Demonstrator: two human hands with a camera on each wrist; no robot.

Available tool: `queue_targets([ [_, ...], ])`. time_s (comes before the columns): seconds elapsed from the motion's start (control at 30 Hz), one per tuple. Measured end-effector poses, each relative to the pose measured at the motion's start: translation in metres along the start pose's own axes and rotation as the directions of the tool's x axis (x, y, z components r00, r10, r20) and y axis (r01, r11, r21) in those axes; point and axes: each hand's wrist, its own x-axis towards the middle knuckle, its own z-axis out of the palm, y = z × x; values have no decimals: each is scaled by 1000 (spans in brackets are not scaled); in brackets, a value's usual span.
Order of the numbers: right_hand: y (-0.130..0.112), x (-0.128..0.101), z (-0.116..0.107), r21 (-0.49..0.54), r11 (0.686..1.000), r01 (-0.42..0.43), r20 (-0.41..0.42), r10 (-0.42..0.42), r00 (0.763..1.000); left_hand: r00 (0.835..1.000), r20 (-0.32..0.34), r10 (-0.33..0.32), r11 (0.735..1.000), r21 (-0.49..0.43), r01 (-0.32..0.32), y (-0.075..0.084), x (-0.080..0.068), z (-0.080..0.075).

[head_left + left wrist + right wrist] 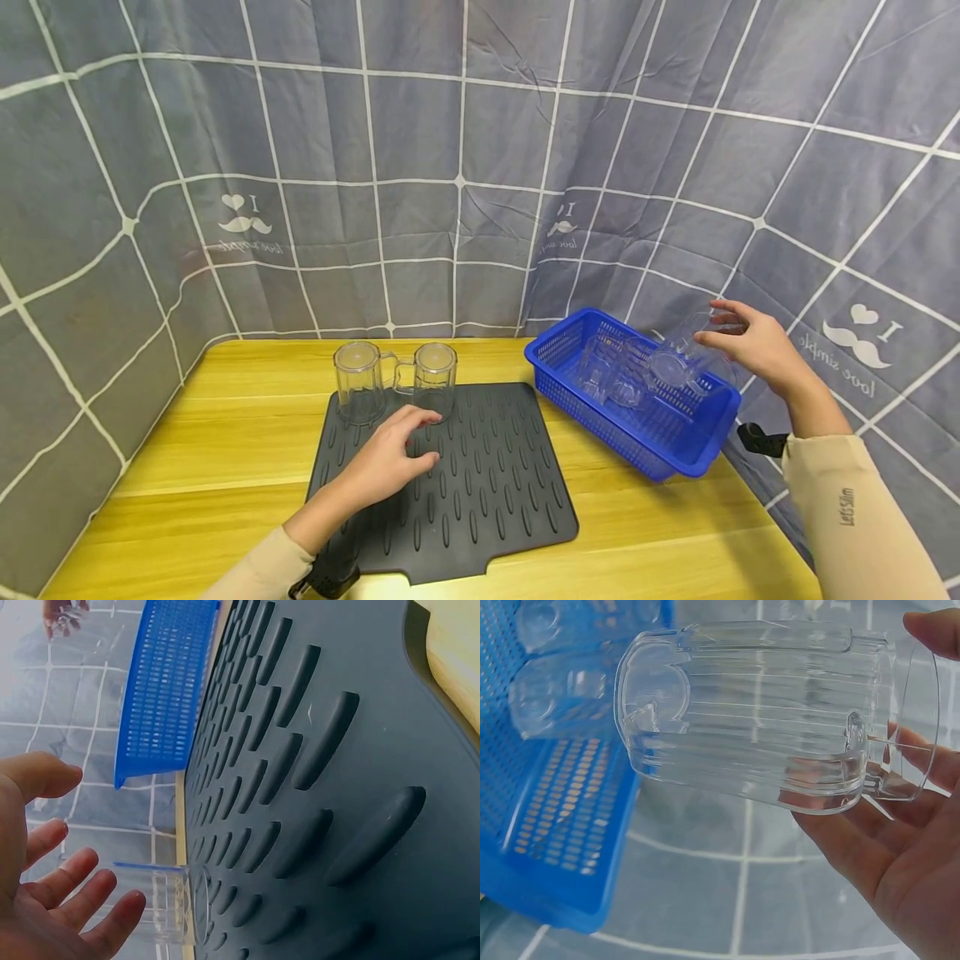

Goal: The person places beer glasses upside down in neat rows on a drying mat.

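Note:
My right hand [753, 342] holds a clear plastic mug [686, 354] on its side above the far end of a blue basket [678, 450]. In the right wrist view the mug [757, 712] lies across my fingers [919, 769], thumb at its rim. More clear mugs [611, 375] lie inside the basket. My left hand [390, 458] rests with relaxed fingers on a dark ribbed mat [480, 492], holding nothing. Two clear mugs [358, 382] [435, 379] stand upside down at the mat's far edge, just beyond the fingertips. In the left wrist view one mug [169, 904] stands near my left hand [60, 900].
The mat lies on a yellow wooden table [217, 433]. A grey checked curtain [465, 167] closes off the back and both sides. The basket sits at the table's right edge, against the curtain.

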Motion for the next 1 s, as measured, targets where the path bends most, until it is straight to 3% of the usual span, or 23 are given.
queue_targets([
  [0.23, -21, -6, 2, 22, 998, 62, -25, -61, 998, 1000, 5, 5, 1000, -5, -5, 1, 0, 1],
  [0.4, -35, -10, 8, 125, 986, 112, -37, -109, 993, 1000, 5, 10, 1000, -5, -10, 0, 0, 3],
  [0.8, -51, -12, 37, 320, 928, 192, -3, -202, 979, 1000, 9, 19, 1000, -18, -19, 5, 3, 3],
  [1.0, -58, -12, 55, 441, 879, 179, 21, -210, 977, 1000, 6, 20, 999, -25, -20, 5, 5, 3],
])
